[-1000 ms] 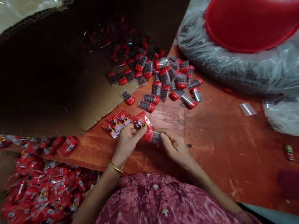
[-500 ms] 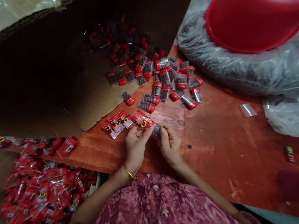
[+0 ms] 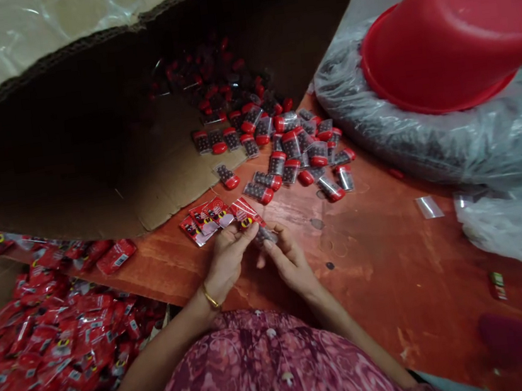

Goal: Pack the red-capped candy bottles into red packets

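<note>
My left hand (image 3: 225, 258), wearing a gold bangle, is closed on a flat red printed packet (image 3: 244, 210). At the packet's near end, a small clear container of dark beads (image 3: 266, 235) lies between my two hands. My right hand (image 3: 292, 263) is closed round this container, thumb on top; fingers partly hide it. Whether the container is inside the packet's mouth or only against it, I cannot tell. Just left of the held packet, several flat red packets (image 3: 205, 219) overlap on the table. Beyond my hands lie many clear containers with red caps (image 3: 290, 144), filled with dark beads.
A large cardboard box (image 3: 166, 194) on its side holds more containers. Filled red packets (image 3: 64, 340) heap up at lower left. On the orange table (image 3: 392, 255) lie a clear plastic piece (image 3: 429, 207) and a small green item (image 3: 497, 286). A red bucket (image 3: 437, 40) sits on a plastic-wrapped bundle (image 3: 377, 137).
The packet and container have come slightly nearer to me. My right hand has shifted its grip, its thumb now lying over the container. The camera view has tilted a little.
</note>
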A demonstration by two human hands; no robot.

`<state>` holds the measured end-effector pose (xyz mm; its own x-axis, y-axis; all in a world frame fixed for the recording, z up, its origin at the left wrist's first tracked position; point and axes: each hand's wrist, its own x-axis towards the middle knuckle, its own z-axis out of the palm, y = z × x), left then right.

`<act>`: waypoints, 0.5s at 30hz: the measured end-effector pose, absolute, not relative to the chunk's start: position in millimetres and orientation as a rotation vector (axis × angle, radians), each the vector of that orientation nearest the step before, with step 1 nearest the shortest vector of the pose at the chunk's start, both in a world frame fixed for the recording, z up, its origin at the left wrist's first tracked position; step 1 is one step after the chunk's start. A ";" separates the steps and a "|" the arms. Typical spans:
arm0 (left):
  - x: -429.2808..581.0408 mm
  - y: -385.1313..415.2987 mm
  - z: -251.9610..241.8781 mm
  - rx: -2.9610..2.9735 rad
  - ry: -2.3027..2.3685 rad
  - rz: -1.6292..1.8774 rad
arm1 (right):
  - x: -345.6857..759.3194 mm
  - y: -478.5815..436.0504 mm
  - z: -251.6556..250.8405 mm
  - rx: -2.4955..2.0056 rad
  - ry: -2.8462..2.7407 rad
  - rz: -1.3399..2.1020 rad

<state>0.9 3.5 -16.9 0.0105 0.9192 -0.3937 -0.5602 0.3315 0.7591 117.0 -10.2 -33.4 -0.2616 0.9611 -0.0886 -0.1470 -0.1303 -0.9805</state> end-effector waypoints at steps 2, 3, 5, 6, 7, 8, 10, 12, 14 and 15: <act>0.9 0.5 -18.2 0.438 0.987 1.148 | 118.6 -8.0 -39.4 -1.067 -1.212 1.539; 1.1 -1.2 -18.2 0.432 0.980 1.120 | 118.8 -6.0 -42.6 -1.090 -1.218 1.521; -0.8 -4.5 -15.7 0.422 0.991 1.093 | 119.0 -0.2 -46.7 -1.121 -1.285 1.475; -4.0 -6.6 -13.2 0.418 1.012 1.100 | 119.2 3.8 -46.6 -1.121 -1.364 1.442; -9.4 -9.3 -10.3 0.418 1.046 1.116 | 119.7 8.9 -45.0 -1.112 -1.472 1.386; -17.6 -13.0 -7.2 0.421 1.091 1.135 | 120.5 15.3 -42.1 -1.103 -1.601 1.298; -43.7 -25.0 -2.0 0.450 1.236 1.177 | 122.3 32.8 -35.0 -1.122 -1.863 1.022; -83.4 -44.6 0.6 0.505 1.488 1.211 | 123.3 54.9 -31.4 -1.225 -2.050 0.661; -133.3 -71.1 1.9 0.568 1.836 1.165 | 123.0 75.6 -35.1 -1.345 -2.178 0.380; -159.4 -85.9 2.8 0.603 2.024 1.095 | 122.8 83.2 -39.3 -1.376 -2.235 0.298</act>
<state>-159.4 -85.9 2.8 -0.6124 0.6895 -0.3868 0.0540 0.5246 0.8497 122.8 83.2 -39.3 -0.3681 0.8817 0.2952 0.7735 0.4666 -0.4290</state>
